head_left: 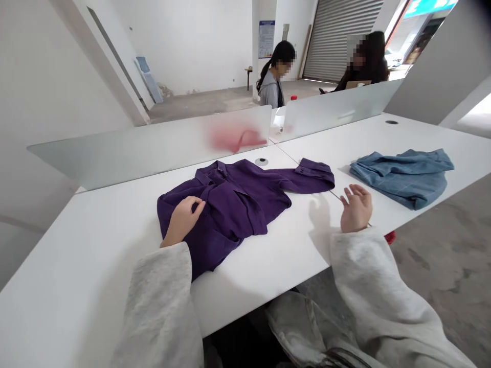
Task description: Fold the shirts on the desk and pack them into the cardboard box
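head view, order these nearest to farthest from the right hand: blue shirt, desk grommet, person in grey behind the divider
1. Blue shirt, right of the right hand.
2. Desk grommet, up and left.
3. Person in grey, beyond the divider.

A purple button-front shirt (226,204), crumpled, collar away from the camera, one sleeve stretched sideways with its cuff folded, lying on a white desk (268,260), a faintly checked blue garment (401,178) bunched in a loose heap nearby.
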Demonstrator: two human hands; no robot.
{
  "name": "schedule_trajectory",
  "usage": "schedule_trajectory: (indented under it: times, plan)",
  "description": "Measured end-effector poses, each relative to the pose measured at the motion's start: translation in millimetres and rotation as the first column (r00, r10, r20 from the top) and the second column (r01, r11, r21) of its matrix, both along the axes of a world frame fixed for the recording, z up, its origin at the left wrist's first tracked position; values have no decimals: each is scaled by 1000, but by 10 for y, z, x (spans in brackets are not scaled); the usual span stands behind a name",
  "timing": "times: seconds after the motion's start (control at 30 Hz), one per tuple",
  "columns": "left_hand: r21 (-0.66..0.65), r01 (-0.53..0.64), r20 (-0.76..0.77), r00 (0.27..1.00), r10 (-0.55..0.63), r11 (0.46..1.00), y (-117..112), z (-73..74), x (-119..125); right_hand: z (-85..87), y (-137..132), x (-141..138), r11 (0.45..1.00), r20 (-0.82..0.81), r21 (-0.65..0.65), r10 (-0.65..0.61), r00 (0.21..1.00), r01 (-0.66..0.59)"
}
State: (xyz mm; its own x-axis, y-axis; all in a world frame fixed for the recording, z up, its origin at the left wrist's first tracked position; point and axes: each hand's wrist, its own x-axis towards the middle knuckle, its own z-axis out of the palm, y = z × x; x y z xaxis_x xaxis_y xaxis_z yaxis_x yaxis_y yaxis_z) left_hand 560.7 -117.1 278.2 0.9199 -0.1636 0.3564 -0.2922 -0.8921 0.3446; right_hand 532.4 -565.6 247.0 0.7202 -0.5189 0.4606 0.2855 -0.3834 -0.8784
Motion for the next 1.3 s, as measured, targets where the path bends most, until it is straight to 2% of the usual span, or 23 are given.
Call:
schedule_trajectory:
  times: [0.07,0.1,0.13,0.17,0.2,0.27,0.33,0.37,0.4,0.43,0.47,0.53,0.63,0.73,0.83,0.97,1.1,1.3]
  plan:
    - [14,114,-122,986,-111,993,-186,270,-204,-60,204,59,999,34,8,49,998,-49]
    - [44,170,-199,967,-158,984,-286,382,-325,-64,344,93,990,38,-36,138,990,-136]
    - [80,224,-263,945,-196,971,-385,467,-452,-50,508,129,959,24,-118,264,964,-259]
    - [122,276,-319,921,-226,953,-481,519,-578,-21,690,163,886,-18,-234,407,913,-400]
    - [167,317,-359,901,-243,934,-571,536,-698,17,886,196,766,-85,-366,538,839,-528]
    - [256,357,-407,883,-235,898,-723,472,-896,94,1292,256,441,-243,-594,699,672,-673]
    - [338,324,-415,894,-170,884,-828,314,-1022,129,1663,308,125,-383,-723,746,545,-679]
    - [371,287,-399,908,-127,883,-861,217,-1059,122,1820,333,5,-442,-750,741,505,-662]
    - [397,248,-372,924,-92,884,-881,119,-1080,99,1951,357,-84,-491,-758,726,481,-647]
    - [419,213,-337,939,-67,883,-889,27,-1091,62,2055,381,-147,-535,-753,703,468,-641]
    - [436,184,-296,954,-53,881,-886,-55,-1095,15,2133,405,-187,-570,-743,680,461,-642]
    - [460,156,-221,974,-58,874,-855,-171,-1102,-87,2223,447,-203,-601,-729,647,470,-653]
    - [472,129,-108,990,-88,872,-792,-233,-1137,-208,2258,486,-139,-563,-747,653,507,-650]
    - [431,70,15,996,-85,899,-746,-239,-1189,-254,2253,493,-90,-522,-761,673,524,-642]
    - [370,53,71,994,-85,927,-687,-282,-1228,-270,2249,499,-89,-507,-768,689,518,-634]
    - [408,-15,136,990,-45,913,-559,-346,-1290,-308,2248,523,-96,-496,-776,704,509,-623]
    - [440,-25,188,980,-65,898,-469,-249,-1379,-306,2242,536,-95,-506,-757,711,489,-646]
    - [456,-30,304,945,-124,889,-443,-33,-1447,-176,2217,525,-111,-570,-682,700,430,-723]
